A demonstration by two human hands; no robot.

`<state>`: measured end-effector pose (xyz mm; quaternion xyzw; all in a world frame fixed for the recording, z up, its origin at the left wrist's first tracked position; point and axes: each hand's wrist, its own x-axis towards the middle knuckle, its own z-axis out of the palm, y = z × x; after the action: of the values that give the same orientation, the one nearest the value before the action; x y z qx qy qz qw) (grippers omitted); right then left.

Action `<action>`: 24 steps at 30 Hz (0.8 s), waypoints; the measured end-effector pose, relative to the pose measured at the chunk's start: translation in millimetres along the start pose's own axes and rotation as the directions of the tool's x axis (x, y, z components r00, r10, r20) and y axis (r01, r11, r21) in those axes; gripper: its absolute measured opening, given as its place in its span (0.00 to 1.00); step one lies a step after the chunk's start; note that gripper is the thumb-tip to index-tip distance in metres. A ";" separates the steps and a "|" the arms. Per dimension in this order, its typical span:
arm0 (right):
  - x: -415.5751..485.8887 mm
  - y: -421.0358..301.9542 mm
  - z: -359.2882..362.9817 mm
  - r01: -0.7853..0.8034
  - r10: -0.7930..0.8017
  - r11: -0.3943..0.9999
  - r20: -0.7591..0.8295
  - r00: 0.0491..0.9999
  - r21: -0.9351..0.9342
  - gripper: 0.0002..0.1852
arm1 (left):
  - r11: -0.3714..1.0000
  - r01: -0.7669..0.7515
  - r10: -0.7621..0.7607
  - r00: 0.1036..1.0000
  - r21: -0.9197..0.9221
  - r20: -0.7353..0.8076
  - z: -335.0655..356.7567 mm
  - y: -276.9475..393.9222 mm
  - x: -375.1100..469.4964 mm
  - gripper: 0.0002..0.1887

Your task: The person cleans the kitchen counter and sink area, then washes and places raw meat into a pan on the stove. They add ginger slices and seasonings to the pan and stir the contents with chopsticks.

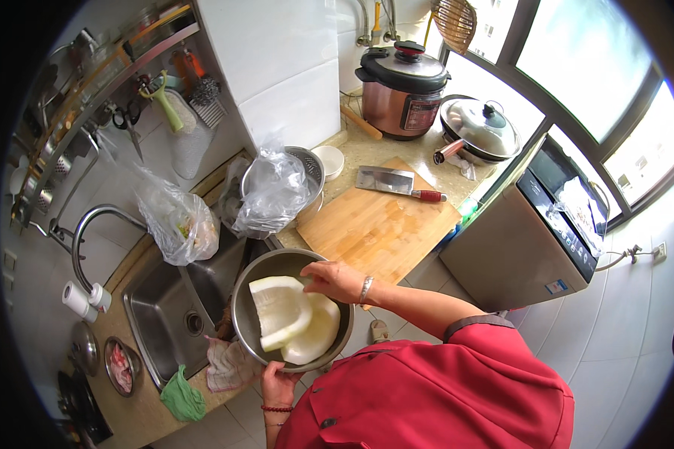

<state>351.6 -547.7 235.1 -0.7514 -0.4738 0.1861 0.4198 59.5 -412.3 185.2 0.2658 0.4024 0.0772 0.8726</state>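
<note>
A deep stainless steel bowl (pixel 237 314) is held out in front of me, between the sink and my body. My left hand (pixel 278 386) grips its near rim from below. Inside lie pale pieces of gourd, apparently winter melon: one curved, hollowed piece (pixel 281 308) leans over another pale piece (pixel 320 331). My right hand (pixel 334 280) reaches over the bowl's right rim, fingers bent and slightly apart above the gourd, with nothing seen in them. Beyond it rests a wooden cutting board (pixel 370 224), wet in patches, with a cleaver (pixel 387 179) across its far end.
Left of the bowl is a steel double sink (pixel 163 320) with a curved faucet (pixel 81 224). A plastic bag of food scraps (pixel 188 230) hangs over it. A pressure cooker (pixel 401 95), a lidded pan (pixel 480 129) and a colander (pixel 312 165) stand behind. A bowl of meat (pixel 121 367) sits left.
</note>
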 end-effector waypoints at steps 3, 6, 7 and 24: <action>-17.1 21.3 -25.0 -0.223 0.253 0.947 -0.113 0.961 0.230 0.15 | 0.998 -0.055 0.055 0.998 -0.008 -0.014 5.3 -3.0 -0.8 0.25; -35.8 60.1 -64.5 -0.355 0.441 0.868 -0.209 0.873 0.348 0.15 | 0.995 -0.097 0.096 0.994 -0.017 -0.044 12.9 -6.1 -2.0 0.25; -44.9 76.7 -79.2 -0.358 0.494 0.816 -0.228 0.839 0.453 0.15 | 0.993 -0.111 0.109 0.992 -0.029 -0.061 14.9 -7.4 -2.0 0.25; -60.7 229.1 -207.0 -0.355 0.192 0.555 -0.300 0.934 -0.752 0.27 | 0.869 -0.471 0.492 0.794 0.149 -0.357 15.9 15.3 -4.7 0.17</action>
<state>589.9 -740.0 162.7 -0.9368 -0.3426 -0.0513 0.0484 69.5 -407.5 204.9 0.3620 0.4861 0.3365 0.7208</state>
